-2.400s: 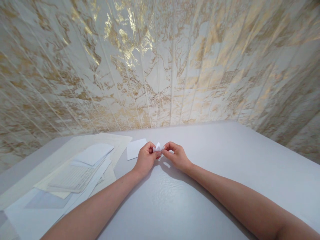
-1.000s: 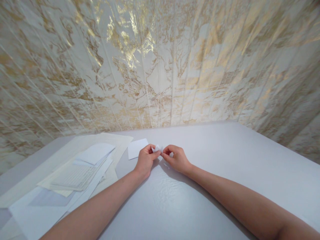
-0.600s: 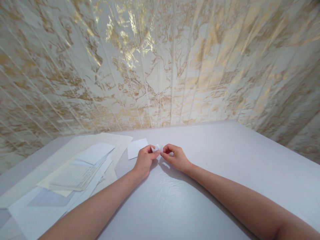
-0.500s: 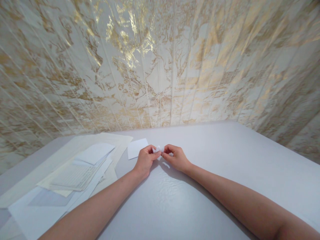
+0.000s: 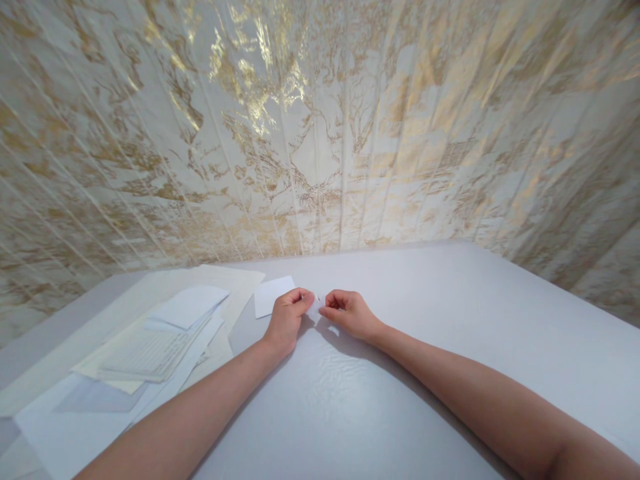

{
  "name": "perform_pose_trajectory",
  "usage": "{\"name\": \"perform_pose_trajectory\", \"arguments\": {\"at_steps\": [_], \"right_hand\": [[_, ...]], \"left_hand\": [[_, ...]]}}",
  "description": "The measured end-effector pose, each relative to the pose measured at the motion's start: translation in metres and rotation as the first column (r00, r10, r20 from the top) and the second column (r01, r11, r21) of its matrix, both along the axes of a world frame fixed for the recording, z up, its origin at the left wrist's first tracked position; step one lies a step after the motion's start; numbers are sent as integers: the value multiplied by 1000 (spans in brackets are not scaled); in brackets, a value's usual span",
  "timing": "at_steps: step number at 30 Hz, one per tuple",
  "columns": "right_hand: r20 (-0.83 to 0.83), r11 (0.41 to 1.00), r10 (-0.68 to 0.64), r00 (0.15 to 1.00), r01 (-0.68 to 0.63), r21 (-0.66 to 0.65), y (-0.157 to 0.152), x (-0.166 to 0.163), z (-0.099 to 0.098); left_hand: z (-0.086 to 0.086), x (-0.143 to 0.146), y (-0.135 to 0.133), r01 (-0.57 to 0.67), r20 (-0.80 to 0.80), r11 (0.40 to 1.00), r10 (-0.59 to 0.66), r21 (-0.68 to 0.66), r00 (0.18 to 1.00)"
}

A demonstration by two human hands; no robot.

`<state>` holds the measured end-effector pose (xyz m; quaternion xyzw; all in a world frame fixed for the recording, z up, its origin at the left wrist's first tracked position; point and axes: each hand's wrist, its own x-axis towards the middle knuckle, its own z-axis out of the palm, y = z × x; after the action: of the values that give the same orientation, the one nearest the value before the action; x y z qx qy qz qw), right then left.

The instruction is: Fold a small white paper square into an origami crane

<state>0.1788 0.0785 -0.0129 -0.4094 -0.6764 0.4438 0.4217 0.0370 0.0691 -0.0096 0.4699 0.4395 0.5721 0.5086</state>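
A small folded piece of white paper (image 5: 317,305) is pinched between my two hands just above the white table (image 5: 450,313). My left hand (image 5: 287,317) grips its left side with thumb and fingers curled. My right hand (image 5: 347,312) grips its right side the same way. Most of the paper is hidden by my fingers. A white square sheet (image 5: 273,295) lies flat on the table just left of my left hand, apart from it.
A loose pile of white and cream papers (image 5: 150,347) covers the table's left part. A wall with white and gold marbled panels (image 5: 320,133) rises right behind the table.
The folded paper has been pressed smaller and lower between my fingers, so less of it shows. My hands have barely shifted.
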Motion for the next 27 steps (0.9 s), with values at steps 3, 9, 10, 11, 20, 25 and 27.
{"name": "perform_pose_trajectory", "arguments": {"at_steps": [3, 9, 10, 11, 20, 25, 27], "right_hand": [[-105, 997, -38, 994, 31, -75, 2, 0, 0], [-217, 985, -99, 971, 65, -160, 2, 1, 3], [-216, 985, -96, 972, 61, -163, 2, 1, 3], [-212, 985, -92, 973, 58, -163, 2, 1, 3], [-258, 992, -4, 966, -29, -123, -1, -4, -2], [-158, 996, -50, 986, 38, -78, 3, 0, -3], [-97, 997, -56, 994, 52, -49, 4, 0, -4]], "left_hand": [[0, 1, 0, 67, 26, 998, -68, 6, 997], [3, 3, -3, 87, -23, 996, -88, -37, 996], [3, 3, -3, 71, -37, 996, -72, -48, 997], [3, 3, -2, 55, -46, 997, -58, -55, 997], [3, 4, -3, 28, -153, 998, -37, -64, 987], [8, 2, -3, 19, -170, 1000, -20, -11, 985], [9, 0, -2, -15, -164, 1000, 16, 11, 986]]}}
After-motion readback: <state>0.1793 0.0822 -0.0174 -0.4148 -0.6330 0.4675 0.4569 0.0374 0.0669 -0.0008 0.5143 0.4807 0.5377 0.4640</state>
